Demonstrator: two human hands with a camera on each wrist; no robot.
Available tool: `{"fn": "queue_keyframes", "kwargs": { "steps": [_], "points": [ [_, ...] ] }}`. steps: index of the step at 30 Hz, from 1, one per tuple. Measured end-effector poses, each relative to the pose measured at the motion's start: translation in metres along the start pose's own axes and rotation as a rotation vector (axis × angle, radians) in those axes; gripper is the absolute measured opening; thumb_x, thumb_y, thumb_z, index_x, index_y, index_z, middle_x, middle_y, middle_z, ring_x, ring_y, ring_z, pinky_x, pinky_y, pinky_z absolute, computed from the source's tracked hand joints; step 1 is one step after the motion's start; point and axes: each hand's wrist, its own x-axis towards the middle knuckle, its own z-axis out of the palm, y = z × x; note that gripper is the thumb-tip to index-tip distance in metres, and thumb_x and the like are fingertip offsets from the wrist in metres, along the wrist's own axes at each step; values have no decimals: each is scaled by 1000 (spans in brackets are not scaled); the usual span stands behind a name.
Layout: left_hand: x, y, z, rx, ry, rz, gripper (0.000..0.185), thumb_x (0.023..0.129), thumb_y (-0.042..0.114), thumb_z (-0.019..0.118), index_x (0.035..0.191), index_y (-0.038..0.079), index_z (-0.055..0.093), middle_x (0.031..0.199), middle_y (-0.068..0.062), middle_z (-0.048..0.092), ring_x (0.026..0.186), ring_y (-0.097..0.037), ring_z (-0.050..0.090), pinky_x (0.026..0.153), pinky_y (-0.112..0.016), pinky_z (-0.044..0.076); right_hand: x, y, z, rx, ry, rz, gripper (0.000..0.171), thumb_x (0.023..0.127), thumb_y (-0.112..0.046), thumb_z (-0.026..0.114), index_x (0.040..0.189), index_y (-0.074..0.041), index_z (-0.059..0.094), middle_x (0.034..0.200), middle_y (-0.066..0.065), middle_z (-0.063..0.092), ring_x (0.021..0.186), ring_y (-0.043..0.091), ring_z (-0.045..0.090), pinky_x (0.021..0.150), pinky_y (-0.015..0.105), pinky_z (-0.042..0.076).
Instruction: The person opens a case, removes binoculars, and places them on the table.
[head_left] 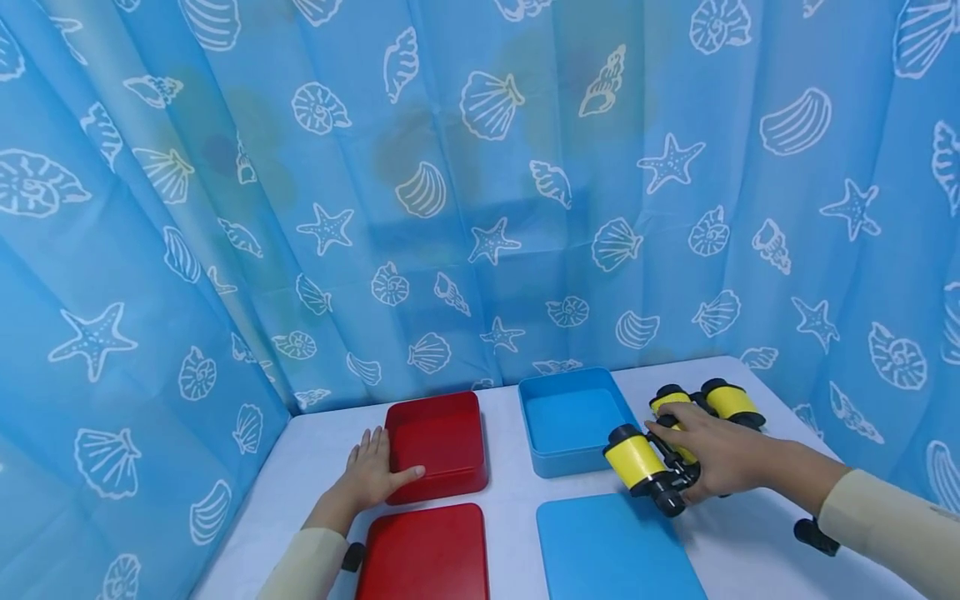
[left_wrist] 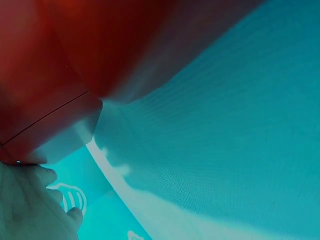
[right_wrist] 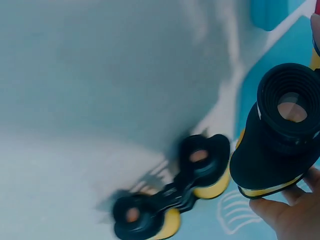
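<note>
My right hand [head_left: 716, 446] grips a pair of yellow and black binoculars [head_left: 632, 458], tilted, above the table near the blue box's right side. In the right wrist view the held binoculars [right_wrist: 272, 155] show one eyepiece, with fingertips against the barrel. A second yellow and black pair of binoculars [head_left: 729, 400] stands behind that hand. My left hand [head_left: 367, 477] rests against the left side of an open red box [head_left: 442, 483], fingers straight and thumb at the near rim. The left wrist view has the hand [left_wrist: 30, 205] touching the red box [left_wrist: 55, 120].
An open blue box [head_left: 577, 462] stands right of the red one. Nearer to me lie a flat red lid [head_left: 427, 550] and a flat blue lid [head_left: 615, 546]. A blue curtain [head_left: 480, 208] with shell prints hangs behind the white table [head_left: 513, 521].
</note>
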Motion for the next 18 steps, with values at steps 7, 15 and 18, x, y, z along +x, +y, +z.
{"fn": "queue_keyframes", "kwargs": {
  "steps": [7, 15, 18],
  "points": [
    [1, -1, 0, 20, -9, -9, 128, 66, 69, 74, 155, 1, 12, 157, -21, 19, 142, -46, 10, 110, -64, 17, -24, 16, 7, 47, -31, 38, 110, 53, -64, 83, 148, -22, 45, 150, 16, 28, 132, 46, 32, 89, 71, 40],
    [1, 1, 0, 14, -12, -18, 129, 65, 70, 74, 155, 2, 11, 158, -21, 18, 142, -47, 10, 110, -64, 16, -45, 37, 16, 90, -63, 95, 113, 51, -62, 86, 148, -21, 44, 150, 16, 26, 130, 47, 34, 88, 72, 39],
    [0, 1, 0, 16, -11, -14, 129, 65, 70, 74, 155, 1, 11, 157, -21, 18, 142, -47, 10, 110, -64, 16, -54, 44, 20, 112, -70, 105, 115, 50, -60, 87, 148, -19, 43, 149, 18, 26, 130, 50, 33, 88, 72, 38]
  ]
}}
